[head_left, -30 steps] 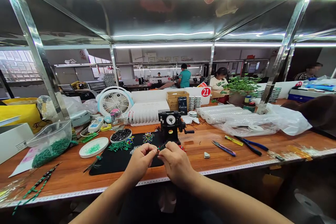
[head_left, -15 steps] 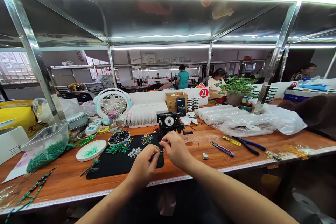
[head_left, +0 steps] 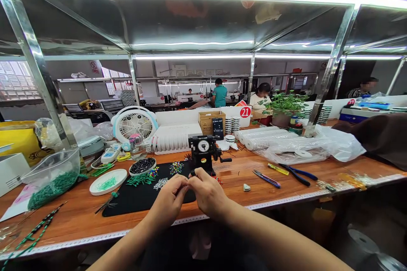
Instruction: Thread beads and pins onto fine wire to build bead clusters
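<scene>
My left hand and my right hand meet above the black work mat, their fingertips pinching a thin, small wire piece. Its exact shape is hidden by my fingers. Just beyond them stands a small black winding device with a round dial. To the left on the mat lie green wire pieces and a heap of coloured beads. A round dish of black beads sits at the mat's far edge.
A white dish of green bits and a clear bag of green pieces lie left. Scissors and blue-handled pliers lie right. A white fan, plastic-wrapped rolls and a potted plant stand behind. Co-workers sit farther back.
My hands have come closer together and lower over the mat, with the fingertips now meeting. The whole view has drifted slightly, with the bench shifting left.
</scene>
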